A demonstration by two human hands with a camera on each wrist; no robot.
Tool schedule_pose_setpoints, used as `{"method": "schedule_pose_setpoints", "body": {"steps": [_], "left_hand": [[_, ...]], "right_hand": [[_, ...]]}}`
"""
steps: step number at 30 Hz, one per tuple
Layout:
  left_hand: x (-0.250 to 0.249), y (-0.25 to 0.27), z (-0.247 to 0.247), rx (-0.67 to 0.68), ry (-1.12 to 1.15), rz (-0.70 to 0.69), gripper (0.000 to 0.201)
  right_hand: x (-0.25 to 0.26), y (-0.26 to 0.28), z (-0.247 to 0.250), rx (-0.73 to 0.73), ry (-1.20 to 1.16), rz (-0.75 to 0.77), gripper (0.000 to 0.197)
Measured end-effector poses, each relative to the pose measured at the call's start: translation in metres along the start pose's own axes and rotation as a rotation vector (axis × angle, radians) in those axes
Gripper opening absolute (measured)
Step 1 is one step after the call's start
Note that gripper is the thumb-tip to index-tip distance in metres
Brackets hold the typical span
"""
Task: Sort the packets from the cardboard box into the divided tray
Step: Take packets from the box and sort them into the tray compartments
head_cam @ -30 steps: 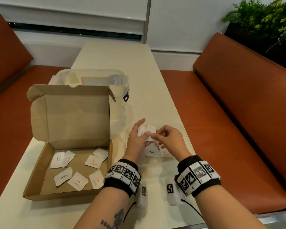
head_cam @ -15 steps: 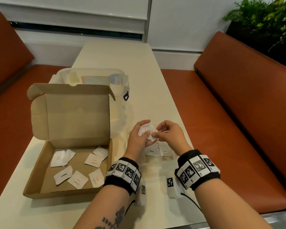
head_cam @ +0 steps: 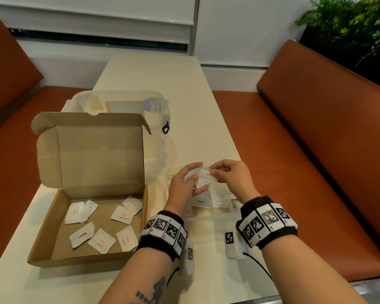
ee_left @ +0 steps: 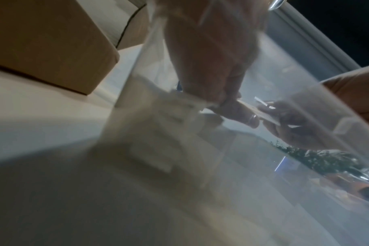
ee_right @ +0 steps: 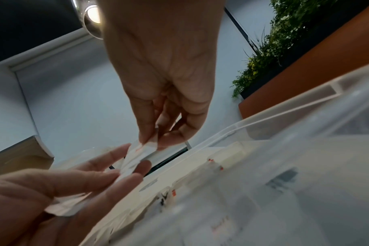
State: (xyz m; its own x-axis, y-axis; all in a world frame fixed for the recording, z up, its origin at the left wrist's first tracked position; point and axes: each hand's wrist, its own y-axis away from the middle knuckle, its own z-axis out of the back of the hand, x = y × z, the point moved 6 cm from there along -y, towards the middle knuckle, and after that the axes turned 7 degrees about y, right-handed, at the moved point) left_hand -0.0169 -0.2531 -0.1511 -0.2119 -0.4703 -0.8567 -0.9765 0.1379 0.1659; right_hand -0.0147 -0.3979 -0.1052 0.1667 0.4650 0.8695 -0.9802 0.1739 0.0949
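Table [head_cam: 154,75], cream and long, stands between two orange benches [head_cam: 316,150].

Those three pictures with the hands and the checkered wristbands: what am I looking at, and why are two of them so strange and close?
No machine here: a person is sorting by hand. The wide picture comes from a camera on the head, looking down at a table. The two odd ones come from cameras strapped to the wrists, looking along each hand, so everything looms close and blurry.

On the table an open cardboard box holds loose white packets, some printed Salt, one Pepper. To its right is a clear divided tray with packets already in it. A clear lidded container stands behind the box.

The left hand holds a small bunch of packets above the tray, and the right hand pinches one of them, printed Salt, as if picking it out.
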Motion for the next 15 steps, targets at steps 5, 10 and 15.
{"method": "schedule_pose_setpoints", "body": {"steps": [5, 10, 15], "left_hand": [[-0.001, -0.001, 0.003, -0.078, -0.016, -0.013, 0.035], [0.005, -0.001, 0.0, -0.058, 0.041, 0.041, 0.019], [0.008, -0.003, 0.0, -0.042, 0.007, 0.046, 0.019]], "right_hand": [[-0.004, 0.002, 0.006, -0.02, -0.149, -0.021, 0.006], [0.0, 0.002, 0.007, 0.014, -0.098, 0.013, 0.014], [0.017, -0.001, 0.009, -0.005, -0.062, 0.113, 0.01]]}}
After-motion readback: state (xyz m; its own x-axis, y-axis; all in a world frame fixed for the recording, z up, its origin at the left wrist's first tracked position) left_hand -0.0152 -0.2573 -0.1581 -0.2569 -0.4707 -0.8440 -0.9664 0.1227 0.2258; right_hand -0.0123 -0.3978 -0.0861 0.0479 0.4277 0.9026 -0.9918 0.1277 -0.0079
